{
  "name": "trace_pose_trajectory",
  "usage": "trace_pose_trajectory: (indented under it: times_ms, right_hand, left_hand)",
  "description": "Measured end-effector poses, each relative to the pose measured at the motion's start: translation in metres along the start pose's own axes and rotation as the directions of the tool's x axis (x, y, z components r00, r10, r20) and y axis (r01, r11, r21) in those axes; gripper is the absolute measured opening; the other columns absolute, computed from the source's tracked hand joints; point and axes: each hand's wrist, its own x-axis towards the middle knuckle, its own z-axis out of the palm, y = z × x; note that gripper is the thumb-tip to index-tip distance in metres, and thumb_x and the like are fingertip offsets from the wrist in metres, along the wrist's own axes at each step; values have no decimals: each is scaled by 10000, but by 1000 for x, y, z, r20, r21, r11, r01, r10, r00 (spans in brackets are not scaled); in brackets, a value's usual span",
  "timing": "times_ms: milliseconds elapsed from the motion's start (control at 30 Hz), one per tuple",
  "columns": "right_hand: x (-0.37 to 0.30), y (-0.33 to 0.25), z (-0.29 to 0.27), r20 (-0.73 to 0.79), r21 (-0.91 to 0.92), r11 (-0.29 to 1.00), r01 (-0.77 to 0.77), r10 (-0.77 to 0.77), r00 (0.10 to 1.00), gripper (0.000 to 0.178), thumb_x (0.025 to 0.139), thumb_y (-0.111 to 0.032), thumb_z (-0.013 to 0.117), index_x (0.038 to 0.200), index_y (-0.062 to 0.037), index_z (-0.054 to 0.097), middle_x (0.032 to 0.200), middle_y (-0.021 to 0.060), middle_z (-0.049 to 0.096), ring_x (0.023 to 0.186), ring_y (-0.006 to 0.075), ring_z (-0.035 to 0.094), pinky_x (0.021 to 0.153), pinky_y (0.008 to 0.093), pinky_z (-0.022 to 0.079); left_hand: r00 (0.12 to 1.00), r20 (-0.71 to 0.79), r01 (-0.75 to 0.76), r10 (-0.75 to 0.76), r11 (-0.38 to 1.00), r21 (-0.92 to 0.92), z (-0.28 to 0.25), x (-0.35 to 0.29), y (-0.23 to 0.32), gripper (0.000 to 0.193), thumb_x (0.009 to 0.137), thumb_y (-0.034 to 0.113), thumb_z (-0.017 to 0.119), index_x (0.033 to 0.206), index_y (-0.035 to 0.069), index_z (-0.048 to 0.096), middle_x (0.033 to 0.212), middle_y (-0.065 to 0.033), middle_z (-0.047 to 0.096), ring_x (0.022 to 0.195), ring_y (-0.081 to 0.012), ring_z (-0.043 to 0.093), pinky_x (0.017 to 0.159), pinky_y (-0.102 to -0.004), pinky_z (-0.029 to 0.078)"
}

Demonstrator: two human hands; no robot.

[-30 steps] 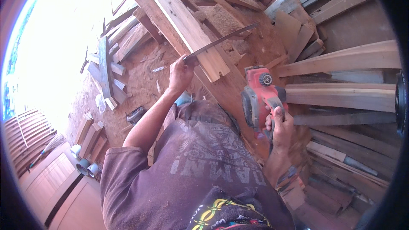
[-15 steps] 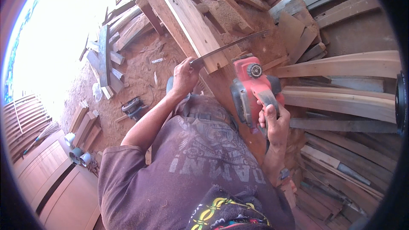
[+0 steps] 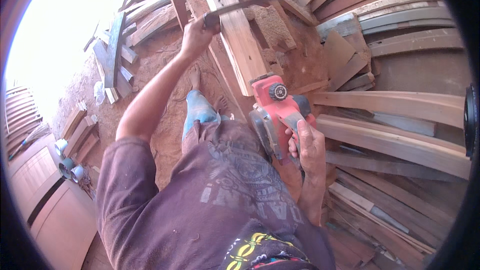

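My left hand [image 3: 197, 35] is closed around the thick end of a long dark metal try square [image 3: 250, 3], whose thin blade reaches across a pale wooden board [image 3: 242, 50]. The board runs away from me, its near end beside my planer. My right hand [image 3: 306, 145] grips the rear handle of a red electric planer [image 3: 270, 92] with a round black front knob. The planer's front is at the board's near end; whether it touches the wood I cannot tell. Its underside faces left, tilted up off the work.
Under the board lies a rougher timber [image 3: 220, 62]. Stacked planks [image 3: 400, 105] crowd the right side, and offcuts [image 3: 117, 52] lie on the dusty ground at left. Wooden panels [image 3: 65, 215] stand at lower left. My bare foot [image 3: 196, 77] is beside the timber.
My left hand has carried the try square farther along the board, away from its near end. My right hand and the planer have shifted slightly left, toward that end.
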Motion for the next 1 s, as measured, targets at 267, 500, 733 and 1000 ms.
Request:
trace_pose_trajectory:
  times_ms: [267,500,733,1000]
  right_hand:
    - [17,-15,10,45,-19,998,-61,62,997,476,1091,-419,565,873,-3,646,671,-13,542,566,59,501,487,246,369]
    - [48,-37,35,43,7,995,-101,101,994,452,1086,-412,577,881,-14,643,685,-17,540,560,53,484,481,243,355]
    - [84,-65,63,34,17,998,-61,60,998,477,1084,-429,581,853,-14,627,679,-17,535,553,47,480,469,232,341]
    - [125,-95,89,33,0,999,-52,52,998,485,1080,-443,589,840,-23,629,668,-18,540,554,43,486,472,223,346]
  left_hand:
    - [976,85,206,-202,978,-39,-14,63,-46,296,942,276,761,1200,131,778,1013,-96,808,933,-192,752,870,-385,567]
    - [975,112,186,-190,982,40,-18,62,-33,293,939,252,773,1191,103,770,1020,-139,800,957,-254,762,881,-399,569]
    - [982,95,160,-164,986,49,-33,101,-29,272,945,237,763,1188,118,778,991,-109,805,901,-195,753,845,-390,574]
    - [974,53,217,-218,976,33,-48,189,-82,289,929,316,758,1190,192,784,987,-88,798,908,-197,732,865,-400,553]
